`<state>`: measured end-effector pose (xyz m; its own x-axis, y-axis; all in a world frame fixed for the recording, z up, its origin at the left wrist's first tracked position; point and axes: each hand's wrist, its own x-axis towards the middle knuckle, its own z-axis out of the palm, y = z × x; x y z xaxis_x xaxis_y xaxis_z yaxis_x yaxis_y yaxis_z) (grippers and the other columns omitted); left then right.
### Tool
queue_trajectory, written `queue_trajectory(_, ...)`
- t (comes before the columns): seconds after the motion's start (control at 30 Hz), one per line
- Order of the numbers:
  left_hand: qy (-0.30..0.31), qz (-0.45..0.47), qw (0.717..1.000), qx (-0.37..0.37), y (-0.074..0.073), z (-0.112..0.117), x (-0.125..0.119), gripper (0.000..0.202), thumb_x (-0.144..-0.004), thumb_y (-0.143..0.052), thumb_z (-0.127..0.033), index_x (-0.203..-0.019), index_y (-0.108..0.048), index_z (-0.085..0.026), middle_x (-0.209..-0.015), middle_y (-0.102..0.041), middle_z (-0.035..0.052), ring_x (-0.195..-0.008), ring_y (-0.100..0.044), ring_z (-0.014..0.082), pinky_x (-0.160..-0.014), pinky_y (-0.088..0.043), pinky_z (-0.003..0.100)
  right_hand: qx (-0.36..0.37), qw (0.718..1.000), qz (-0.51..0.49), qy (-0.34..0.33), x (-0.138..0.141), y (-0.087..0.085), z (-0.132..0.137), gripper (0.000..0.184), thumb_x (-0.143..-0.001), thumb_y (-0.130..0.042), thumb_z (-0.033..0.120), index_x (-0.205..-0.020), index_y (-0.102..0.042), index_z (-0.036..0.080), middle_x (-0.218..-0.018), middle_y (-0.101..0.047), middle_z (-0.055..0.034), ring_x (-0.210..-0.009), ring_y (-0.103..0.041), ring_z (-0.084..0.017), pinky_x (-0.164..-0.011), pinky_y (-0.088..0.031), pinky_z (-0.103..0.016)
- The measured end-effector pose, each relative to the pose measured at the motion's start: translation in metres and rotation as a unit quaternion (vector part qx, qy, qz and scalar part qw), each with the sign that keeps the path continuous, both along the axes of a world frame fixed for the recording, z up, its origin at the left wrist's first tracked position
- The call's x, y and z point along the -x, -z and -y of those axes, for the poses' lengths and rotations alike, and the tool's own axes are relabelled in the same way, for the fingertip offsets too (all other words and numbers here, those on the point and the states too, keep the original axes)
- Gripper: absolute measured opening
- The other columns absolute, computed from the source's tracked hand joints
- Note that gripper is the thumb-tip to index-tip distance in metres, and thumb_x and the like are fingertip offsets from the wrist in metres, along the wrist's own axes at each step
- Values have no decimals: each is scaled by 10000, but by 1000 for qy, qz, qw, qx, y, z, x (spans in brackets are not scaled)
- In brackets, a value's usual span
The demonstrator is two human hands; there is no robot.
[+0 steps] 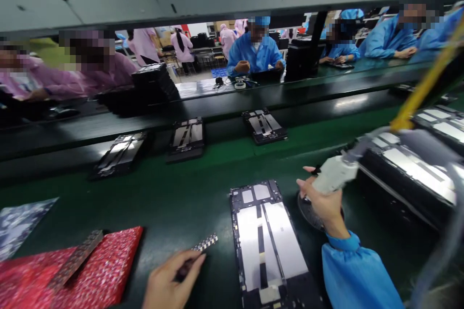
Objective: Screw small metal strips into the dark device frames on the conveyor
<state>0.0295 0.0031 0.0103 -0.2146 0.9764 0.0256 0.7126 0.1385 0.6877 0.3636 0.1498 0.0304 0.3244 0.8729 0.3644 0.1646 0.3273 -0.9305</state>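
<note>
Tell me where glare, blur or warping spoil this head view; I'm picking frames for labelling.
Head view: glare whitens the silver panels of the device frame and the stacked trays; the right hand and its grey tool are motion-blurred; the left hand is soft; wide-angle warping bends the conveyor.
</note>
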Motion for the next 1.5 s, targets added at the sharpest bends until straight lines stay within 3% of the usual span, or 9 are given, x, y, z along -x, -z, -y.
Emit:
queue_trajectory(0.07, 32, 7, 999, 8, -1, -7, -33, 257, -860, -575, -425, -861, -756, -242, -783, -740, 14, -637, -665, 173, -618, -528, 243, -21, 1000, -2, 19, 8, -20, 14, 270, -699, -751, 263, -548, -534, 208, -433, -531, 40, -460, -527, -139, -575, -501, -330)
queue_trajectory(0.13, 52, -8, 999, 12, 2, -18, -60, 225, -885, -533, -292, -870, -748, -228, -782, -728, 22, -683, -665, 170, -671, -517, 250, 19, 998, -52, 16, 23, -41, 29, 217, -698, -777, 256, -840, -623, 203, -487, -561, 62, -394, -478, -117, -389, -375, -248)
queue_trajectory(0.23, 94, -48, 994, 25, 7, -32, -79, 223, -858, -525, -162, -852, -743, -212, -770, -705, 31, -711, -654, 174, -697, -498, 262, 40, 993, -57, -94, 59, -56, 42, 382, -726, -768, 276, -1053, -580, 215, -510, -574, 65, -427, -533, -145, -391, -385, -245)
queue_trajectory(0.33, 118, -30, 992, 25, 8, -34, -77, 216, -875, -537, -176, -902, -747, -221, -773, -695, 24, -715, -649, 170, -690, -488, 261, 27, 980, -5, -199, 103, -47, 41, 245, -779, -708, 289, -969, -580, 201, -493, -571, 61, -456, -553, -148, -504, -464, -292)
queue_trajectory(0.5, 46, 4, 999, -7, 12, -26, -42, 215, -897, -539, -213, -979, -738, -204, -804, -700, 30, -729, -652, 170, -698, -489, 269, 35, 972, 13, -233, 142, -22, 21, 209, -783, -684, 267, -935, -561, 193, -465, -540, 80, -443, -523, -136, -552, -475, -316)
queue_trajectory(0.7, -39, -24, 997, -57, 20, -25, -15, 225, -907, -529, -235, -981, -732, -175, -776, -684, 34, -651, -639, 158, -645, -491, 273, 37, 968, 11, -248, 143, -11, 15, 242, -797, -690, 253, -982, -545, 194, -467, -529, 90, -437, -506, -132, -538, -441, -307)
queue_trajectory(1.07, -39, 67, 971, -224, 16, -24, -19, 166, -916, -538, -188, -946, -701, -172, -822, -710, 29, -703, -675, 127, -674, -537, 218, 52, 967, 10, -250, 144, -7, 16, 266, -789, -702, 258, -994, -544, 194, -469, -532, 93, -438, -499, -128, -575, -432, -311)
queue_trajectory(1.23, -21, 106, 968, -225, 15, -19, -26, 164, -918, -532, -137, -980, -678, -182, -737, -730, -9, -689, -706, 117, -726, -557, 213, 54, 964, 33, -258, 142, -4, 16, 240, -804, -695, 263, -977, -536, 215, -492, -541, 96, -480, -524, -137, -707, -456, -361)
queue_trajectory(1.5, 217, 48, 931, -288, 12, 8, -66, 256, -951, -402, -132, -1011, -650, -157, -1104, -724, 78, -1008, -688, 134, -906, -527, 207, 53, 964, 76, -250, 141, 2, 18, 163, -806, -672, 302, -845, -538, 218, -506, -548, 67, -508, -549, -157, -708, -467, -379)
